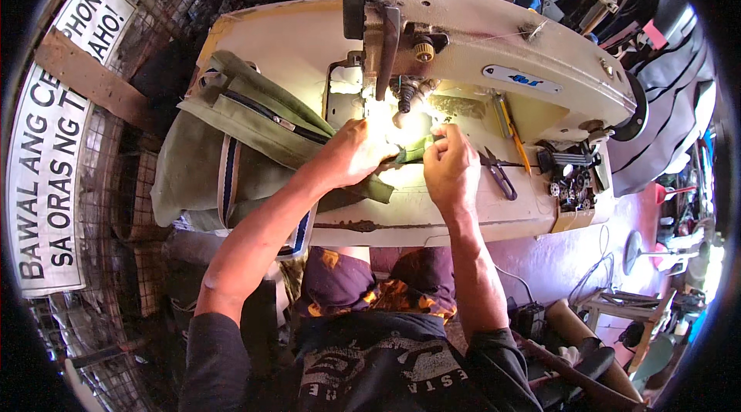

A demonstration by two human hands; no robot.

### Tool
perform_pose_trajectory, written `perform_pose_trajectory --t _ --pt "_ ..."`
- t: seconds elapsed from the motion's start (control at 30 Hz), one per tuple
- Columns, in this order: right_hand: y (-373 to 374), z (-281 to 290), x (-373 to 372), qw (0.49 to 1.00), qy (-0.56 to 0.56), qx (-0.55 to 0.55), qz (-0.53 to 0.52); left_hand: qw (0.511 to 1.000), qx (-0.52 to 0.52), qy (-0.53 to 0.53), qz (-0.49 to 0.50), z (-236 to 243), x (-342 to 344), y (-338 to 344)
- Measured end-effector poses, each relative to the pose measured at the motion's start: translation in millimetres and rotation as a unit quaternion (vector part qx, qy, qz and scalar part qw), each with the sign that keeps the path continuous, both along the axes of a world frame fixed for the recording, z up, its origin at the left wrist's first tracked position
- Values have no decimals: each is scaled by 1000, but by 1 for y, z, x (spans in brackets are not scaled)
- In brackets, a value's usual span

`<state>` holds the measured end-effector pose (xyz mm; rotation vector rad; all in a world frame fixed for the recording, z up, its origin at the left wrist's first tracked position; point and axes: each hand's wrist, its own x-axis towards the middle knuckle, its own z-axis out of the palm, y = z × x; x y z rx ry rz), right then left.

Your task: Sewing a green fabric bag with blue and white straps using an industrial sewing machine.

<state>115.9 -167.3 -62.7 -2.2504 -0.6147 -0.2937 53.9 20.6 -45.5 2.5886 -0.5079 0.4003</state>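
Under the lit needle area of a sewing machine (478,37), both my hands work close together. My left hand (351,155) is closed on the olive-green fabric (255,115), its fingertips partly lost in the glare. This fabric has a dark zipper (284,122) and spreads left over the machine bed. My right hand (452,167) is closed in a pinch right of the needle, at the end of a bright green part (417,151) of the cloth lying between the hands. The presser foot is washed out by the light.
Thread snips (500,176) lie right of my right hand, with an orange pencil-like tool (519,138) behind them. Several bobbins (573,186) fill a tray at the bed's right end. A striped strap (228,172) hangs with the cloth. Wire mesh (127,215) stands at left.
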Motion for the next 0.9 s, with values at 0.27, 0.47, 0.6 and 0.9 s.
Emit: perform_pose_trajectory --t 0.27,0.47,0.6,0.9 --pt "2 -3 -7 998 12 -69 -7 978 83 101 164 -7 -3 -16" --pt "-4 -4 -9 996 -34 -77 -19 985 59 42 154 -9 -12 -19" --pt "-12 -3 -3 994 -66 -69 48 991 17 -53 122 -10 -15 -19" --pt "-28 9 24 972 -71 -68 215 993 35 -65 93 -7 -13 -25"
